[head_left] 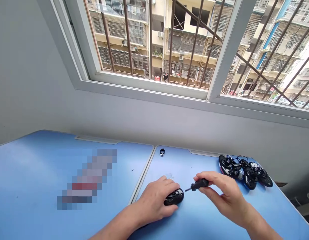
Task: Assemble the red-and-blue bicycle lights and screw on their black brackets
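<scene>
Head view: the left hand (pixel 154 203) is cupped over a black oval plastic casing (pixel 174 197), pressing it against the blue surface (pixel 207 216) at the near centre. The right hand (pixel 222 196) pinches a small black-handled screwdriver (pixel 198 185) between fingers and thumb, its tip just beside the casing, not touching. A heap of black parts with wires (pixel 244 173) lies far right; a small black ring (pixel 162 152) sits at the far edge.

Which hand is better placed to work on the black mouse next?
Right, probably: the right hand holds the small screwdriver, its tip pointing toward the black computer mouse, while the left hand is cupped over that mouse, steadying it.
</scene>
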Available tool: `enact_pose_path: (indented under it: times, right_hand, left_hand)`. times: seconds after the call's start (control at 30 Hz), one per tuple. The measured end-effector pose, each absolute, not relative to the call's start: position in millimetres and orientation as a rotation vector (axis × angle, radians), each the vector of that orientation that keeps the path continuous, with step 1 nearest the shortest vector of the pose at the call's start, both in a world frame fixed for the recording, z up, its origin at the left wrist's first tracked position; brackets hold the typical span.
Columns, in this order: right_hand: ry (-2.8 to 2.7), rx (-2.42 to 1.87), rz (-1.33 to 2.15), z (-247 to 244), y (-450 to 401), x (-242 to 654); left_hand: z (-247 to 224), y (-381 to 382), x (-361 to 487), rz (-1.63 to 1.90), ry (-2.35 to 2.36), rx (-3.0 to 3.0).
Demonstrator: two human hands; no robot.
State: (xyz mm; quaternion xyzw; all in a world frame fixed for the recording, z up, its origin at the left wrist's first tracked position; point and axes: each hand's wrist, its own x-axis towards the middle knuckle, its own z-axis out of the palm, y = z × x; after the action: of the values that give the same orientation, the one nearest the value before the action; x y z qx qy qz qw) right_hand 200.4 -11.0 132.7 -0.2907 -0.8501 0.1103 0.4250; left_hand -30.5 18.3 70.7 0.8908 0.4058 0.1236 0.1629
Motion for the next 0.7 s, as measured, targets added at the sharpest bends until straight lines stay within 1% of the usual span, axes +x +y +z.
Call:
enact_pose_path:
  times: [0.23,0.7]
  right_hand:
    - [-2.195,-0.711,0.266,131.5,-13.0,195.2]
    - [-2.237,-0.687,0.22,120.9,-9.0,190.7]
  left_hand:
    - [70.8,16.3,-28.6,0.326,1.218,2.529]
    - [70.1,13.5,-26.8,0.394,1.228,2.588]
